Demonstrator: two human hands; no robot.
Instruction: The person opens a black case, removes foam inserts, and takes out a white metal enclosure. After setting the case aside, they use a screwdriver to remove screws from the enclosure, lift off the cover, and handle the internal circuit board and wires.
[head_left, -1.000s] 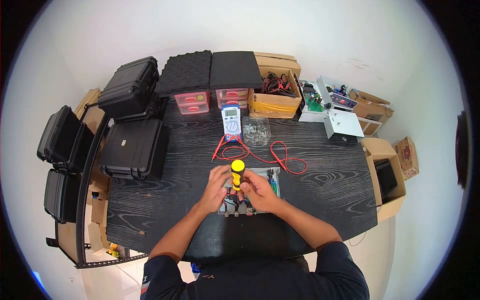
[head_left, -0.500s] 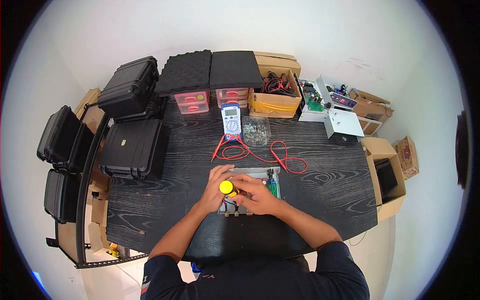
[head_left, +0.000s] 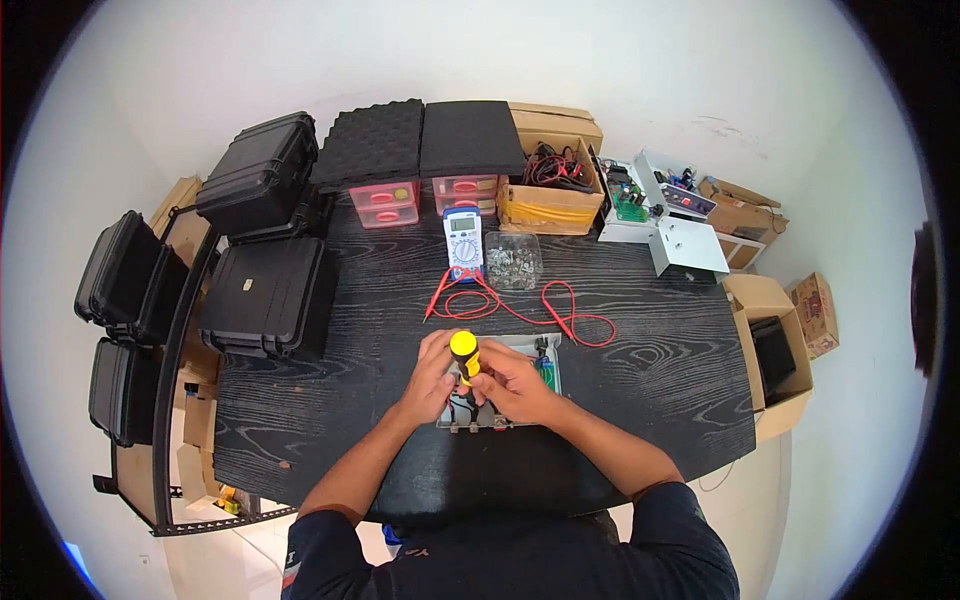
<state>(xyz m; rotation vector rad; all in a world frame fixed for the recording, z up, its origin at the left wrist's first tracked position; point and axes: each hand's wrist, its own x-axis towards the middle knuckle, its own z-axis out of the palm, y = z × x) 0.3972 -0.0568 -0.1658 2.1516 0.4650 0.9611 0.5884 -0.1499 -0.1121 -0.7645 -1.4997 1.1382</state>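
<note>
A yellow and black screwdriver is in my right hand, its fingers closed round the handle and its shaft pointing down. Under my hands lies a shallow grey case with a green circuit board at its right end. Dark wires run inside it to connectors along the near edge. My left hand is closed over the left end of the case, thumb toward the screwdriver. The tip of the screwdriver is hidden among the fingers and wires.
Beyond the case are a multimeter, its red test leads and a clear box of small parts. Black hard cases stand left. At the back are pink drawers, a cable carton and opened electronic units.
The screwdriver handle has tilted and shifted slightly right and away from me, showing more of its side. The fingers of my left hand have drawn in a little. The case stays in place.
</note>
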